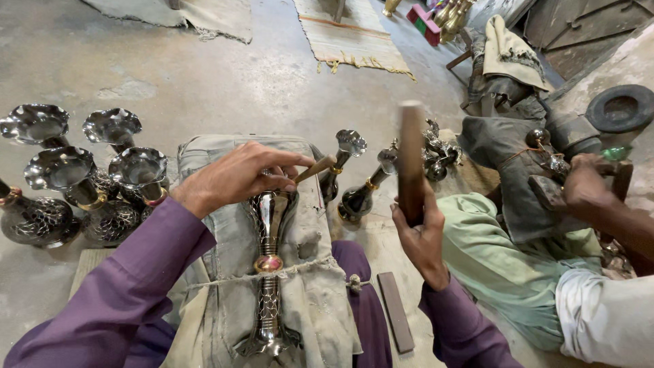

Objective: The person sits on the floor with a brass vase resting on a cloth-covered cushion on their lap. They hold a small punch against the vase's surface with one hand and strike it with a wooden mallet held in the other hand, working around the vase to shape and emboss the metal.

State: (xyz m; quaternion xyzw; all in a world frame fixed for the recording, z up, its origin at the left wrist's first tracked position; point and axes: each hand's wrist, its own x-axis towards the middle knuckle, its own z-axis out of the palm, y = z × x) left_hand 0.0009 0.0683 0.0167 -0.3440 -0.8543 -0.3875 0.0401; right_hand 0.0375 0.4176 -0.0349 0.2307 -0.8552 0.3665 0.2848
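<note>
A: Left hand?
B: Grip clamped on a small wooden-handled tool, tip on the metal vase lying under it on a cloth pad

A: Right hand?
B: Fist shut round a wooden mallet, raised right of the vase

A vase lies lengthwise on a cloth-covered rest, flared mouth toward the wearer, body under the left hand. The metal is dark and polished, cut with a fine net pattern, and carries a brass collar at mid-neck. A cord crosses the vase at the collar. A chisel with a wooden handle is pinched in the left hand's fingers, slanted down to the vase's upper body. A wooden mallet stands upright in the right hand, blurred, clear of the vase.
</note>
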